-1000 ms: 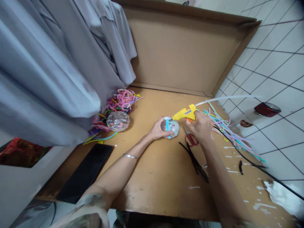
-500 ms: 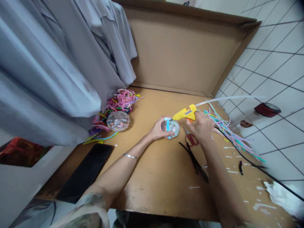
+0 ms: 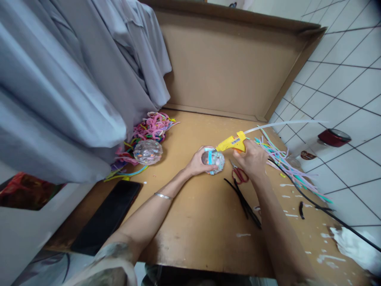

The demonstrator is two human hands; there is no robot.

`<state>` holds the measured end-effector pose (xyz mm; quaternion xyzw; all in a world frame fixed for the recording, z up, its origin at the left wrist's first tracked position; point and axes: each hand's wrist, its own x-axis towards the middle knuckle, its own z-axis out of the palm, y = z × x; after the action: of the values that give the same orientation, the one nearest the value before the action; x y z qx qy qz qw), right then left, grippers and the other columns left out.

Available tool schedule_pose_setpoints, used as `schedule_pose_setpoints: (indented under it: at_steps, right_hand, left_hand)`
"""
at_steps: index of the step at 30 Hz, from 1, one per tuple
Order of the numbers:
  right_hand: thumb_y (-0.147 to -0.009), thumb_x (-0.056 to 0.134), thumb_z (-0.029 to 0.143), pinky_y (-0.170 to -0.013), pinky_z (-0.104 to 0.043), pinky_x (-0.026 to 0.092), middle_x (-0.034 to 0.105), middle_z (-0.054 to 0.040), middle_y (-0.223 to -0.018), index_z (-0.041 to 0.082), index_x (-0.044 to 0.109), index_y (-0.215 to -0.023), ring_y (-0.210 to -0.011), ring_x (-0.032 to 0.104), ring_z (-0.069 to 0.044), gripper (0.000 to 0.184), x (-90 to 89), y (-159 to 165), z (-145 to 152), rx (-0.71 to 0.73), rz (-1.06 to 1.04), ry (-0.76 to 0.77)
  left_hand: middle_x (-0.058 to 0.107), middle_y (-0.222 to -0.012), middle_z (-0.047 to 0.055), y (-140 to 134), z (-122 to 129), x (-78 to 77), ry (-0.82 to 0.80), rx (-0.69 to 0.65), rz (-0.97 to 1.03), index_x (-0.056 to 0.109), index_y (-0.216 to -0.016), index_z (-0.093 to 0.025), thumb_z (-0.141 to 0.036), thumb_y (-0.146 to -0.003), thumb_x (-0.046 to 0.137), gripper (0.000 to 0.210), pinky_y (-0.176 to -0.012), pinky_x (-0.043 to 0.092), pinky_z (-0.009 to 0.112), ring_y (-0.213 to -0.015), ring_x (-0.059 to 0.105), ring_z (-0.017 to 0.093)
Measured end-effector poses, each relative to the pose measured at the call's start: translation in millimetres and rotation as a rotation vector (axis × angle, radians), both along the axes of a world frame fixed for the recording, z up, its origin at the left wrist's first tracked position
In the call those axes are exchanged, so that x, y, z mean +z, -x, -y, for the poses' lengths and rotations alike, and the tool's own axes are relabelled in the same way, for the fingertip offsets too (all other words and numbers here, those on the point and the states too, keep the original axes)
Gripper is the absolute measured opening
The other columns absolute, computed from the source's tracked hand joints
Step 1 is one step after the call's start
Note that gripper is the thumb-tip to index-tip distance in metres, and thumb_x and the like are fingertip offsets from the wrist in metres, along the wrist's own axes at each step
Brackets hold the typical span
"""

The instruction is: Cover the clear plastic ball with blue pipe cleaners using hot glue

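My left hand is closed around a clear, faceted plastic ball with a light-blue band running across it. Small pale bits show through its wall. In my right hand is a yellow glue gun, its nozzle pointing left and down at the upper end of the blue band. I cannot tell whether the tip touches it. A long translucent glue stick sticks out of the gun's back. Just below the gun lie red-handled scissors and several black strips.
A second clear ball sits by a heap of colourful pipe cleaners at left. Nearby lies a black phone. More pastel pipe cleaners, a red-lidded jar and a black cord are at right. Cardboard stands behind.
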<state>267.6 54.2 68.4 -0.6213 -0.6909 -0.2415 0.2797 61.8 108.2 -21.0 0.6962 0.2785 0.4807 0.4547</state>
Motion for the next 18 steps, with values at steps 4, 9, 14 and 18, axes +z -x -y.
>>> schedule_pose_setpoints:
  at_steps: [4,9,14,18]
  right_hand:
    - [-0.083,0.053,0.038,-0.061,-0.031,0.028,0.066,-0.01,-0.084,0.017,0.063,-0.088,-0.076,0.056,-0.024,0.024,0.1,0.3,0.4,-0.013,-0.009,-0.001]
    - [-0.082,0.052,0.035,-0.061,-0.031,0.027,0.065,-0.008,-0.08,0.018,0.061,-0.084,-0.074,0.056,-0.023,0.019,2.2,0.8,1.8,-0.027,-0.012,-0.024]
    - [-0.082,0.053,0.036,-0.06,-0.03,0.028,0.066,-0.0082,-0.081,0.019,0.061,-0.084,-0.074,0.056,-0.023,0.019,1.3,1.2,1.0,-0.021,0.004,-0.038]
    - [-0.082,0.054,0.036,-0.06,-0.03,0.028,0.066,-0.0089,-0.082,0.018,0.062,-0.087,-0.075,0.056,-0.024,0.02,0.3,1.0,0.8,-0.022,0.009,-0.027]
  left_hand:
    - [0.061,-0.125,0.013,0.0,-0.2,-0.7,-0.005,0.011,0.008,0.058,-0.12,-0.017,-0.042,-0.056,0.09,0.076,-0.105,0.047,0.044,-0.118,0.059,0.03]
    - [0.06,-0.124,0.014,-0.4,0.0,-0.3,-0.008,0.002,0.008,0.058,-0.119,-0.015,-0.042,-0.056,0.089,0.075,-0.104,0.047,0.046,-0.117,0.06,0.031]
    - [0.06,-0.123,0.014,-0.6,-0.9,-1.5,-0.028,0.015,0.006,0.058,-0.12,-0.016,-0.044,-0.056,0.089,0.076,-0.104,0.046,0.046,-0.117,0.059,0.031]
    - [0.06,-0.125,0.014,-0.3,-0.5,-1.4,-0.013,0.002,0.009,0.058,-0.12,-0.016,-0.045,-0.056,0.089,0.077,-0.103,0.047,0.044,-0.117,0.059,0.03]
